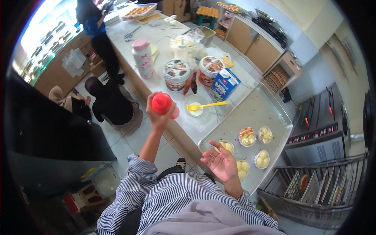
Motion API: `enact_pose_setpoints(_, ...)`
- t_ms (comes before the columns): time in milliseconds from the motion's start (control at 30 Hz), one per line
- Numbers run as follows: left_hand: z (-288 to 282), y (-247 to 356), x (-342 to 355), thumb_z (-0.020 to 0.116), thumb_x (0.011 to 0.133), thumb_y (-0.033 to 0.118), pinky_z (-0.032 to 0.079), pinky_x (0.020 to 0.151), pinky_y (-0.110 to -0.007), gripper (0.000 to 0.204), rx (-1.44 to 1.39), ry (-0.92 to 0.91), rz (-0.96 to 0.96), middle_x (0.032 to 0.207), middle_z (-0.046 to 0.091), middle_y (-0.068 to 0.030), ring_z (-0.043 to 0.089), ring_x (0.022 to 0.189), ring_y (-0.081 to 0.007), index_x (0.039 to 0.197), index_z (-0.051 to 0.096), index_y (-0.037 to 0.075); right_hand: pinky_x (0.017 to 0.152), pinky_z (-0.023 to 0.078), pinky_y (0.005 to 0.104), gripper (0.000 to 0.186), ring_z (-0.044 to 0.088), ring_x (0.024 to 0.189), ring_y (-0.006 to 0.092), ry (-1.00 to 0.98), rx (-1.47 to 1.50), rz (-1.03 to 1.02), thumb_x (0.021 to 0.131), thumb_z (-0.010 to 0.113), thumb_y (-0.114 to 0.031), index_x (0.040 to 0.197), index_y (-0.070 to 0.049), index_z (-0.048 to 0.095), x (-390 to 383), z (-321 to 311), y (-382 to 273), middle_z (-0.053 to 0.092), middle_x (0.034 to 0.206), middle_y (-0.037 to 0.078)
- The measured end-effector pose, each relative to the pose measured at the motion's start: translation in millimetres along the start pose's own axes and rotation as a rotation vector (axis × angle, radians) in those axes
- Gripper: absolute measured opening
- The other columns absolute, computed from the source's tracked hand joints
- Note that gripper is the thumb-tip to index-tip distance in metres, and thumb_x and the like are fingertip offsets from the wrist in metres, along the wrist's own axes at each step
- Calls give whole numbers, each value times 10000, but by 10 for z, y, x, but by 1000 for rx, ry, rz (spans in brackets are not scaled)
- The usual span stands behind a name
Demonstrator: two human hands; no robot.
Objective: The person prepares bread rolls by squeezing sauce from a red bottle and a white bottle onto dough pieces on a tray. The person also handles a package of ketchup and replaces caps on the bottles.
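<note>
My left hand [156,114] grips a red squeeze bottle [161,102] above the near edge of the marble-topped counter [127,39]. My right hand [217,162] is open, palm up with fingers loosely bent, over the near edge of a metal tray [266,109] holding several paper cups of pale dough balls [261,158], one with an orange topping [246,136]. Beyond the bottle stand a bowl with a yellow spatula [207,104], a blue milk carton [225,84], two lidded tubs [176,80] and a pink-capped flask [144,60].
Three other people are at the left: one standing [102,47], two low near the floor [109,102], [68,102] as seated or crouched figures. At the right are an oven [313,133] and a tray rack [313,188]. A stove [268,29] is at the back.
</note>
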State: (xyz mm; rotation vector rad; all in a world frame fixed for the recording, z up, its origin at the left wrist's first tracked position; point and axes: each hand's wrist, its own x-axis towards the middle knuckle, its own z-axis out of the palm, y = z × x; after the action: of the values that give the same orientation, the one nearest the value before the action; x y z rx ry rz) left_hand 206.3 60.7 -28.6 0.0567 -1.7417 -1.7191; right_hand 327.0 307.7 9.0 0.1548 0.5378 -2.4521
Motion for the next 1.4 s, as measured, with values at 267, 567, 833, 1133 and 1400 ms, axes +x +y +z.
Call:
enact_pose_setpoints(267, 422, -474, 249, 814, 561, 162, 474, 782, -319, 586, 220, 4, 13, 932, 602, -118, 593, 854, -206, 1042, 510, 25, 856, 428, 434, 330, 599, 781, 275, 154, 40, -284, 891, 391, -221, 1133, -16, 485, -396, -222, -157, 610, 906, 187)
enact_pose_setpoints(567, 542, -643, 377, 807, 589, 192, 467, 802, -351, 646, 277, 20, 131, 979, 599, -134, 595, 892, -253, 1119, 466, 49, 827, 434, 430, 296, 581, 733, 260, 189, -55, -417, 891, 383, -219, 1083, -25, 497, -559, -288, -246, 594, 829, 161)
enact_pose_setpoints(833, 522, -645, 334, 800, 600, 194, 468, 806, -354, 666, 276, -3, 91, 1010, 595, -140, 595, 913, -257, 1145, 446, 47, 811, 436, 420, 284, 570, 716, 239, 200, -49, -449, 890, 398, -228, 1052, -29, 518, -626, -307, -283, 590, 819, 149)
enact_pose_setpoints(1133, 450, -857, 217, 790, 613, 231, 471, 792, -371, 661, 348, -57, -82, 1012, 592, -174, 593, 916, -310, 1134, 441, 20, 739, 422, 346, 188, 504, 677, 173, 402, -169, -831, 863, 501, -209, 979, -68, 545, -1125, -518, -870, 532, 748, 51)
enact_pose_setpoints(1400, 423, -874, 112, 794, 607, 235, 472, 772, -389, 673, 391, -54, -19, 989, 589, -190, 586, 901, -344, 1117, 409, 25, 652, 439, 284, 211, 525, 674, 139, 1389, -442, -1216, 815, 549, -244, 926, -65, 561, -1995, -2011, -1124, 530, 738, 30)
